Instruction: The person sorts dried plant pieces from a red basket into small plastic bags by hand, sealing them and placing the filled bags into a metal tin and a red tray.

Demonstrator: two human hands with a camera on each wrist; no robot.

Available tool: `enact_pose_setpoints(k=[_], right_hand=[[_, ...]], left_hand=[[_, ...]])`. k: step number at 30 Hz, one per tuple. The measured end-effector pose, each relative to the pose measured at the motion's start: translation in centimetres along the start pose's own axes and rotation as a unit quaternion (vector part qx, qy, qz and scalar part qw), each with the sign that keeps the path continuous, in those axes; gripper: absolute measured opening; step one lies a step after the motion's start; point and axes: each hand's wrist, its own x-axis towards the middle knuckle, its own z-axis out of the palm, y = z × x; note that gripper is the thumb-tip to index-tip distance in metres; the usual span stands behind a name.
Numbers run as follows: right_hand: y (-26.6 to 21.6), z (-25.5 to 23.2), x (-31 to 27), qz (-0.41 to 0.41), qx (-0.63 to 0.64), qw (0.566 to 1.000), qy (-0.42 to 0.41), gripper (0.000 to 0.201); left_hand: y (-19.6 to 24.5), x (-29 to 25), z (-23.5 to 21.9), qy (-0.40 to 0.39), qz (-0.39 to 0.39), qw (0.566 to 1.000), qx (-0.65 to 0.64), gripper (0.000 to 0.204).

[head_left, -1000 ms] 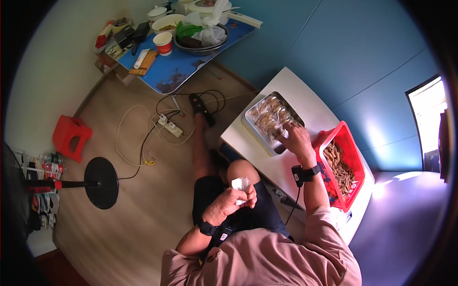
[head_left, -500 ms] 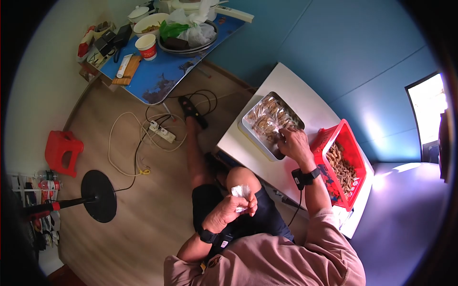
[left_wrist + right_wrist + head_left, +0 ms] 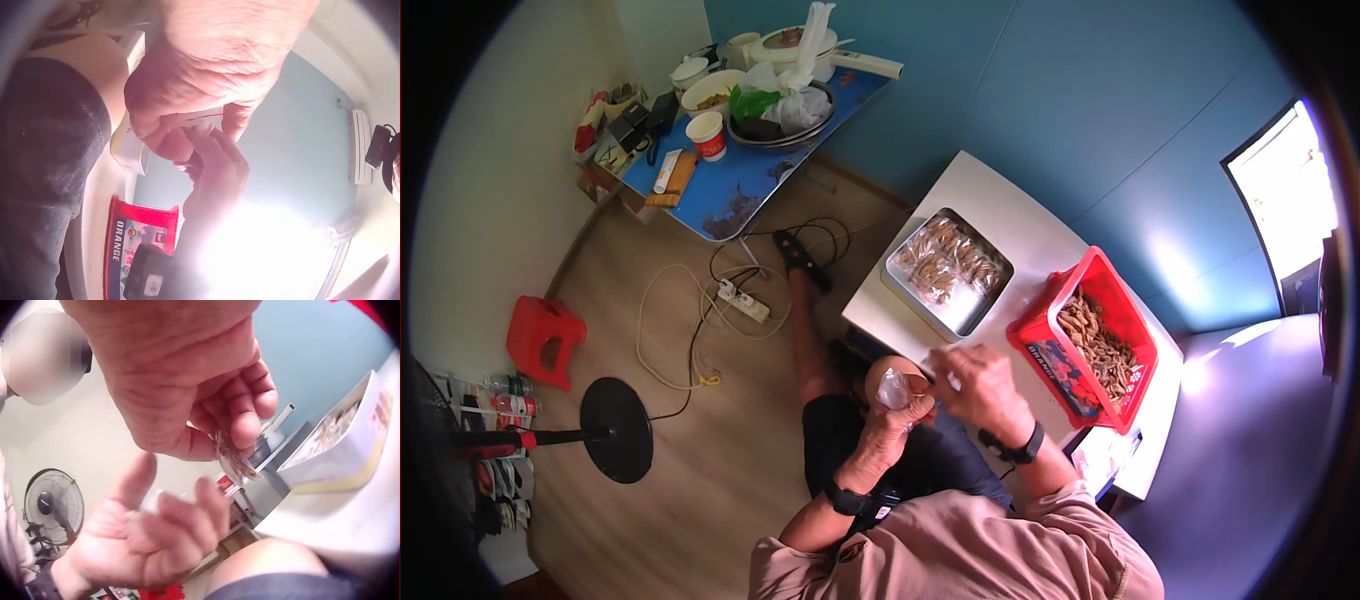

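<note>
My left hand holds a crumpled clear plastic bag over my lap. Close beside it, my right hand is blurred in the head view. In the right wrist view, thumb and fingers of that hand pinch a small clear packet with brown bits, just above the left fingers. A rectangular tin on the white table contains clear-wrapped bundles of brown pieces. Right of it, a red plastic basket is partly filled with loose brown dried strips.
The white table stands at my right against a blue wall. A blue-topped table at the back carries bowls, a paper cup and bags. Cables and a power strip lie on the floor, near a fan base and a red stool.
My right hand has left the tin and come over beside my left hand, with a small packet pinched in it. The left hand still holds the plastic bag. The head view has shifted slightly.
</note>
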Motion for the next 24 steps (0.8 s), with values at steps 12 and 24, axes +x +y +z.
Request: enact_pose_setpoints(k=[12,24], right_hand=[[-4.1,-1.0,-5.6,0.099,0.265,0.948,-0.144,0.041],[-1.2,1.7,-11.9,0.193,0.418,0.852,-0.251,0.024]], left_hand=[[-0.9,-6.3,0.4,0.05,0.042,0.982,0.175,0.019],[-3.0,-8.4,-0.6,0.032,0.014,0.948,0.315,0.018]])
